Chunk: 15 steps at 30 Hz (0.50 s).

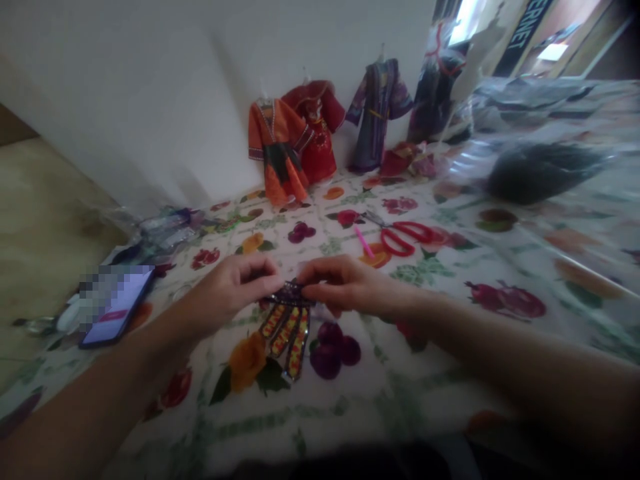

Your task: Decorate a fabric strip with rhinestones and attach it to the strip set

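Note:
Between my two hands is a small dark decorated piece [295, 340] with three hanging strips patterned in yellow and red and edged in dark glitter. My left hand [237, 290] pinches its upper band at the left side, thumb and fingers together. On the right side of the same band, my right hand [340, 287] holds it with fingers pressed together. The strips hang down over the fruit-patterned tablecloth [350, 413]. Part of the band is hidden behind my fingertips.
Red-handled scissors [400, 239] and a pink stick [364, 241] lie beyond my right hand. A phone [117, 307] is at the left. Small orange [280, 153], red [320, 133] and purple [377, 117] garments stand by the wall. Plastic-wrapped dark bundles [545, 170] lie at the right.

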### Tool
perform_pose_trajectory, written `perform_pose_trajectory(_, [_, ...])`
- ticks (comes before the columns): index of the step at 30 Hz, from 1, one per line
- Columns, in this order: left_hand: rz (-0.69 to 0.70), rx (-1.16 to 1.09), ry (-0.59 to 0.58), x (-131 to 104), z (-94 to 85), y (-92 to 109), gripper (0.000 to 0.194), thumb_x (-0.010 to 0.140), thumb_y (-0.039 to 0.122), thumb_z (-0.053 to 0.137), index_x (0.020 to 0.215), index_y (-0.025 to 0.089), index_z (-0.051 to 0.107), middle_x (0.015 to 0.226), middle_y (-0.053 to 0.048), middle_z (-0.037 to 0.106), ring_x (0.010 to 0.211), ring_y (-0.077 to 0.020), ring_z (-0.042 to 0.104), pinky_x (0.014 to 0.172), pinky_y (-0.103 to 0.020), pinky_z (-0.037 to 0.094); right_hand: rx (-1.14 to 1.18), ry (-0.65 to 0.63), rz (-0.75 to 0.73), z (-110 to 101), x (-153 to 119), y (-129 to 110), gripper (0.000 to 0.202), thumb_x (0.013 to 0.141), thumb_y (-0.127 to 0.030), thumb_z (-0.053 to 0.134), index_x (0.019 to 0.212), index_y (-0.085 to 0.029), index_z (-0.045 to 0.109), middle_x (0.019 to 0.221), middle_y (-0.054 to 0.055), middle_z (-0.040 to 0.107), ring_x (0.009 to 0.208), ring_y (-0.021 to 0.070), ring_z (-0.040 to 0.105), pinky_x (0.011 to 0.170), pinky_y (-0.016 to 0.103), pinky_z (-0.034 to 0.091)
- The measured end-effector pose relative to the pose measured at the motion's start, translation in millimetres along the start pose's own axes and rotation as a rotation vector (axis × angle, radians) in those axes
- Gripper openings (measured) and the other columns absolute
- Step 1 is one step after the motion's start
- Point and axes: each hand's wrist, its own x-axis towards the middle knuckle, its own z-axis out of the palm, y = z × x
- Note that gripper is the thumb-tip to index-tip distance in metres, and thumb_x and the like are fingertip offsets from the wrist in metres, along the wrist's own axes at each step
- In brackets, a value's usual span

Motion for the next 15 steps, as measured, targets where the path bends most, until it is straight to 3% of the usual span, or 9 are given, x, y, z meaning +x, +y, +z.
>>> perform_pose_trajectory(5, [-0.063, -0.088, 0.042, -5, -12.9, 6, 0.021, 0.085, 0.035, 0.068, 0.077, 0.016, 0.063, 0.067, 0.003, 0.055, 0.057, -0.0067, 0.048, 0.05, -0.017, 0.039, -0.087, -0.019, -0.032, -13, 4, 5, 0.022, 0.087, -0.031, 0.067, 0.104, -0.018, 0.07, 0.089, 0.003, 0.067, 0.069, 0.0103, 0.056, 0.056, 0.02, 0.045])
perform_pose_trajectory(11, [-0.113, -0.17, 0.093, -12, -23.1, 9, 0.022, 0.082, 0.035, 0.072, 0.077, 0.016, 0.062, 0.063, 0.004, 0.055, 0.051, -0.0062, 0.045, 0.046, -0.017, 0.038, -0.068, -0.047, 0.013, -19, 9, 15, 0.013, 0.086, -0.026, 0.064, 0.095, -0.017, 0.069, 0.075, 0.0, 0.062, 0.059, 0.0083, 0.049, 0.051, 0.02, 0.036])
perform_pose_trajectory(15, [-0.111, -0.187, 0.115, -16, -33.0, 7, 0.023, 0.077, 0.034, 0.077, 0.088, 0.016, 0.068, 0.074, 0.0, 0.063, 0.06, -0.0085, 0.055, 0.054, -0.019, 0.045, -0.006, -0.003, 0.022, -21, 8, 12, 0.013, 0.085, -0.03, 0.066, 0.091, -0.018, 0.067, 0.07, -0.003, 0.057, 0.053, 0.0075, 0.043, 0.049, 0.022, 0.032])
